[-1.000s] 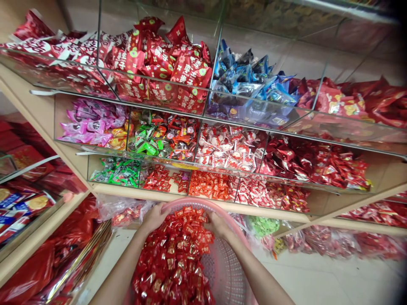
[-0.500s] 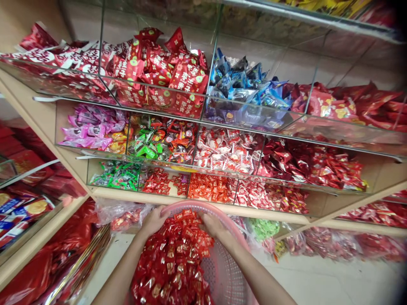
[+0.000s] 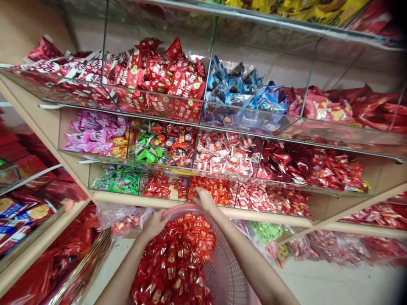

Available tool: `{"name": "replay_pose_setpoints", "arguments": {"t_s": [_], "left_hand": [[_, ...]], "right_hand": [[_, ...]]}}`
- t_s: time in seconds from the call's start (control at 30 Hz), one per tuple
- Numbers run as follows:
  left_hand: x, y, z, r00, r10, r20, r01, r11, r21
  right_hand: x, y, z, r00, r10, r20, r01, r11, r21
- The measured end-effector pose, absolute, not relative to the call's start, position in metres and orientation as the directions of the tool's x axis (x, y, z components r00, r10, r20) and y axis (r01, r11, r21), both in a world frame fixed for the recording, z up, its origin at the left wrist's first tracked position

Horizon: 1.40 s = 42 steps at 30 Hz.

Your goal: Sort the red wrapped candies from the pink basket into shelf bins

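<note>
Right hand [image 3: 206,201] moved from basket [image 3: 230,264] to shelved orange-red candies [image 3: 219,191] | its fingers: can't tell | only left hand [image 3: 155,224] has fingers gripping basket

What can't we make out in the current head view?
All head view:
Right hand: whether it holds anything; its own back hides the grip.
Pink basket: near side, cut off by the bottom edge.
Yellow packs: upper parts, cut off by the top edge.
Orange shelf candies: print, too small.
</note>
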<state>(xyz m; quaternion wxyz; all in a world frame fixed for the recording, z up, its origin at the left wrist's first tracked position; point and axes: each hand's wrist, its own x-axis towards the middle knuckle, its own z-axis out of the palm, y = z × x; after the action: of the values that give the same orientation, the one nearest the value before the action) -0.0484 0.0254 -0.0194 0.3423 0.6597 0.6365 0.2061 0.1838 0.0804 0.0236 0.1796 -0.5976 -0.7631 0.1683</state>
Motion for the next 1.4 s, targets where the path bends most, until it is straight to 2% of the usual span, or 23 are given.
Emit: {"name": "replay_pose_setpoints", "arguments": {"t_s": [0.17,0.27,0.33,0.4,0.5,0.57,0.67,0.77,0.87,1.03,1.23,1.4], "left_hand": [[-0.049,0.026,-0.018,0.103,0.977,-0.189,0.698,0.064,0.714],[-0.048,0.025,-0.015,0.107,0.976,-0.191,0.698,0.063,0.714],[-0.048,0.025,-0.014,0.109,0.976,-0.19,0.697,0.062,0.714],[-0.048,0.024,-0.014,0.109,0.976,-0.187,0.697,0.059,0.715],[-0.048,0.025,-0.015,0.1,0.979,-0.176,0.701,0.056,0.71],[-0.048,0.025,-0.016,0.09,0.981,-0.171,0.709,0.058,0.703],[-0.047,0.025,-0.017,0.09,0.98,-0.175,0.723,0.056,0.688],[-0.047,0.025,-0.017,0.1,0.979,-0.179,0.74,0.047,0.671],[-0.047,0.025,-0.016,0.096,0.978,-0.185,0.755,0.049,0.654],[-0.046,0.024,-0.014,0.1,0.977,-0.186,0.751,0.048,0.658],[-0.045,0.023,-0.011,0.081,0.976,-0.204,0.756,0.073,0.65],[-0.045,0.023,-0.011,0.082,0.978,-0.193,0.756,0.065,0.651]], "right_hand": [[0.173,0.103,0.016,-0.227,0.972,-0.054,0.9,0.188,-0.392],[0.173,0.11,0.007,-0.25,0.966,-0.061,0.891,0.205,-0.405],[0.176,0.112,0.0,-0.241,0.97,-0.045,0.862,0.192,-0.47],[0.181,0.11,-0.007,-0.212,0.977,-0.007,0.793,0.168,-0.585],[0.19,0.104,-0.013,-0.191,0.978,0.09,0.582,0.186,-0.791],[0.198,0.096,-0.013,-0.176,0.973,0.148,0.415,0.21,-0.885],[0.207,0.079,-0.005,-0.136,0.971,0.198,0.25,0.227,-0.941],[0.214,0.057,0.004,-0.116,0.971,0.212,0.189,0.231,-0.954],[0.215,0.034,0.007,-0.104,0.98,0.17,0.212,0.189,-0.959],[0.205,0.006,-0.013,-0.195,0.98,0.047,0.389,0.121,-0.913],[0.193,0.001,-0.039,-0.299,0.954,0.035,0.596,0.215,-0.774],[0.19,0.004,-0.046,-0.321,0.946,0.05,0.644,0.256,-0.721]]}}
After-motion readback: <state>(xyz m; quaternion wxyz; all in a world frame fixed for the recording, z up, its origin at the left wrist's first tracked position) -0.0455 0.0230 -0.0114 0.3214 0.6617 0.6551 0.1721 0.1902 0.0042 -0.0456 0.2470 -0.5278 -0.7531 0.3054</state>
